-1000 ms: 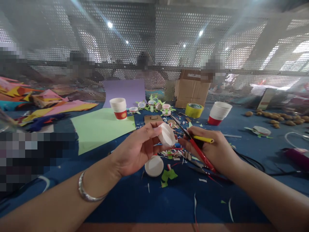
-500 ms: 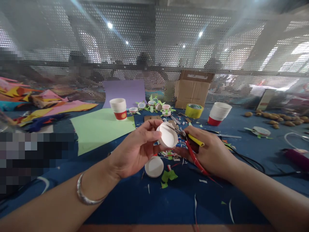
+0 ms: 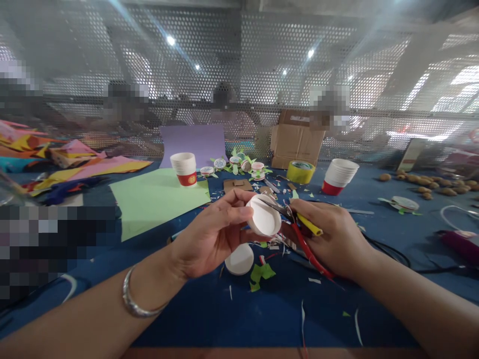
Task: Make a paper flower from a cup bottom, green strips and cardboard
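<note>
My left hand (image 3: 213,232) pinches the rim of a shallow white paper cup bottom (image 3: 266,219), tilted so its inside faces me. In my right hand (image 3: 333,234) is a pair of scissors (image 3: 305,244) with one red and one yellow handle. Their blades reach over the upper rim of the cup bottom; whether they touch it I cannot tell. On the table below my left hand lies a second white cup bottom (image 3: 239,259). Green paper pieces (image 3: 260,275) and thin paper scraps lie beside it.
Stacked paper cups (image 3: 184,169) stand on a light green sheet (image 3: 157,199); another stack (image 3: 340,175) stands right. Behind are small paper turtles (image 3: 239,162), yellow tape (image 3: 300,171) and a cardboard box (image 3: 298,142). Walnuts (image 3: 426,182) lie far right; coloured paper (image 3: 75,159) is left.
Both hands have shifted slightly right and down with the cup bottom and scissors. The second cup bottom on the table has stayed put.
</note>
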Demonstrator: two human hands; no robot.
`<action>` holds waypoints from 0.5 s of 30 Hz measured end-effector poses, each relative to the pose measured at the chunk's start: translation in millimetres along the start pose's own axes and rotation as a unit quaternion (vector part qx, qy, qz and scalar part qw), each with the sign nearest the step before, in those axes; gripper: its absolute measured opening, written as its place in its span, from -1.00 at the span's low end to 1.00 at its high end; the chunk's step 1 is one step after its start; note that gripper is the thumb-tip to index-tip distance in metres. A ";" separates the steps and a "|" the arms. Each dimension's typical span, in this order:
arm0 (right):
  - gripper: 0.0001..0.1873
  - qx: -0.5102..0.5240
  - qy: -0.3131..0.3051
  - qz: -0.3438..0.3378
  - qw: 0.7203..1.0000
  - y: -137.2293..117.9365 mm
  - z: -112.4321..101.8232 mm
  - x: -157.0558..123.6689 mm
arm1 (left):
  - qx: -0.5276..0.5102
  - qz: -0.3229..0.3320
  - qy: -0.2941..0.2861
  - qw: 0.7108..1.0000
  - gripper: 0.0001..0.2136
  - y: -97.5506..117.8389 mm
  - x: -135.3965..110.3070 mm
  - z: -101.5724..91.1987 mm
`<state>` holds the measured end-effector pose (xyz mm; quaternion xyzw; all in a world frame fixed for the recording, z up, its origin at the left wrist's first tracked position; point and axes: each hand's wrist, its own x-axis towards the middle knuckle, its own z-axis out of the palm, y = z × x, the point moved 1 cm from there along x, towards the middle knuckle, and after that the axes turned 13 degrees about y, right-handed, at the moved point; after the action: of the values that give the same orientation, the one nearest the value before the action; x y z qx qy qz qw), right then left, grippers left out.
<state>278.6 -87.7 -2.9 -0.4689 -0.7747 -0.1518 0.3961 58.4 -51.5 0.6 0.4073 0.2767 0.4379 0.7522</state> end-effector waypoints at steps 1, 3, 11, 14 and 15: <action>-0.75 -0.005 -0.003 -0.002 1.000 0.4 -0.6 -0.1 | -0.001 -0.003 0.000 1.000 -0.76 0.7 -0.4 0.2; -0.81 -0.020 -0.014 -0.008 1.000 1.3 -1.8 -0.3 | -0.002 -0.008 -0.002 1.000 -0.76 1.6 -1.1 0.4; -0.84 -0.082 -0.011 -0.080 0.993 5.4 -6.1 0.6 | -0.040 -0.005 -0.009 0.999 -0.86 -1.0 2.3 -1.7; -0.83 -0.081 -0.007 -0.079 0.994 6.1 -3.8 -0.3 | -0.065 -0.016 -0.015 0.998 -0.93 -0.1 2.8 -1.5; -0.82 -0.078 -0.008 -0.074 0.994 6.0 -2.8 -0.7 | -0.069 -0.019 -0.016 0.997 -0.94 0.4 2.6 -1.4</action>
<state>285.1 -86.7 -2.5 -0.4408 -0.7963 -0.2372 0.3395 58.4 -48.5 0.1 0.3561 0.2415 0.4350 0.7910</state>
